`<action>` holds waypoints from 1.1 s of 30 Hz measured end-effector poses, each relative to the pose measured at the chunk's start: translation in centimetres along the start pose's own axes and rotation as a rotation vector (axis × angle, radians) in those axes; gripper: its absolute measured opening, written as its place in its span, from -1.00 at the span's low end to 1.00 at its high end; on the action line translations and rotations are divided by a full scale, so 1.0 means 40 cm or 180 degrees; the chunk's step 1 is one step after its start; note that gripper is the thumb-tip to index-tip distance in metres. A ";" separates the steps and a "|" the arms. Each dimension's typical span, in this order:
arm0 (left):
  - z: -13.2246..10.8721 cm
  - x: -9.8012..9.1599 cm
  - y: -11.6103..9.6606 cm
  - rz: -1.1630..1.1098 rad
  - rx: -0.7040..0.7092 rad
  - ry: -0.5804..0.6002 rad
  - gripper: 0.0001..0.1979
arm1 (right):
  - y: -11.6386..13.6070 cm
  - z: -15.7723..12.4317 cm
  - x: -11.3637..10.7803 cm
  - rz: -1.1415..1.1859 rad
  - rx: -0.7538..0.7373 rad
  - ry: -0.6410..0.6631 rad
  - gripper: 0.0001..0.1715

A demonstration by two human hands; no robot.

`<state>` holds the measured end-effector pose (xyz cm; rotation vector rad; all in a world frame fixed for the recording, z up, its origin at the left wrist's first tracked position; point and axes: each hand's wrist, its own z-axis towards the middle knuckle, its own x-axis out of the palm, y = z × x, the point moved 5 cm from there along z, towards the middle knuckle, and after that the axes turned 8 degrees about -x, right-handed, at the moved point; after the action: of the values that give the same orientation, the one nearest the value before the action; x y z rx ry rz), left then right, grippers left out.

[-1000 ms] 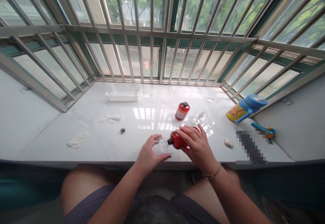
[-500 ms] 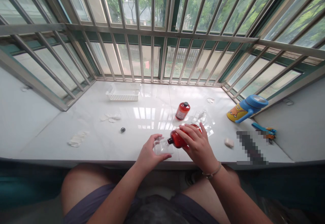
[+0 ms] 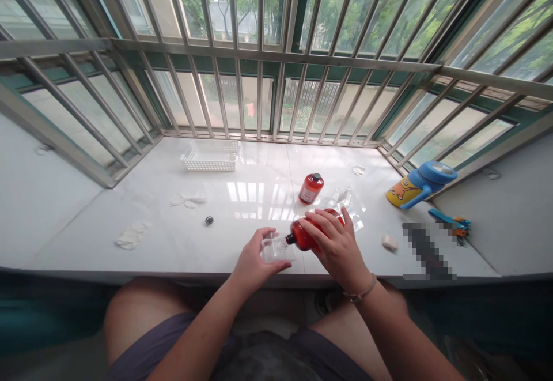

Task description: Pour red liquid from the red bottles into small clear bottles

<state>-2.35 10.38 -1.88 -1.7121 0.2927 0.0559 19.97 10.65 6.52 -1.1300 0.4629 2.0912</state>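
My right hand [image 3: 336, 245] is wrapped round a red bottle [image 3: 303, 236] that lies tipped over, its open dark neck pointing left. The neck meets a small clear container [image 3: 276, 248] that my left hand [image 3: 253, 260] grips from the left and below, near the front edge of the white sill [image 3: 242, 196]. A second red bottle [image 3: 310, 188] with a black cap stands upright farther back. A small black cap [image 3: 209, 220] lies alone to the left.
A white slotted basket [image 3: 210, 156] sits at the back left. White cotton pads [image 3: 129, 236] lie at the left, another [image 3: 389, 242] at the right. A blue-and-yellow cup [image 3: 418, 184] and blue tool [image 3: 449, 219] lie at the right. Clear wrapping [image 3: 345, 199] is behind my right hand. Metal bars enclose the sill.
My right hand has raised the bottle's base slightly, tilting it a bit more toward the clear container. My left hand has stayed put.
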 end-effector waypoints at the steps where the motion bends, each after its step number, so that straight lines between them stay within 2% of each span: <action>1: 0.000 0.000 0.000 0.0002 0.0011 -0.0007 -0.14 | 0.000 0.000 0.000 -0.0005 -0.0002 0.0010 -0.44; 33: 0.001 -0.008 0.014 0.0371 0.0053 -0.0126 -0.17 | 0.000 -0.009 0.000 -0.0144 0.0067 0.0037 -0.47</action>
<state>-2.77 10.37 -2.37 -1.6743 0.3624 0.1722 20.18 10.44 6.31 -1.1308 0.4598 2.0371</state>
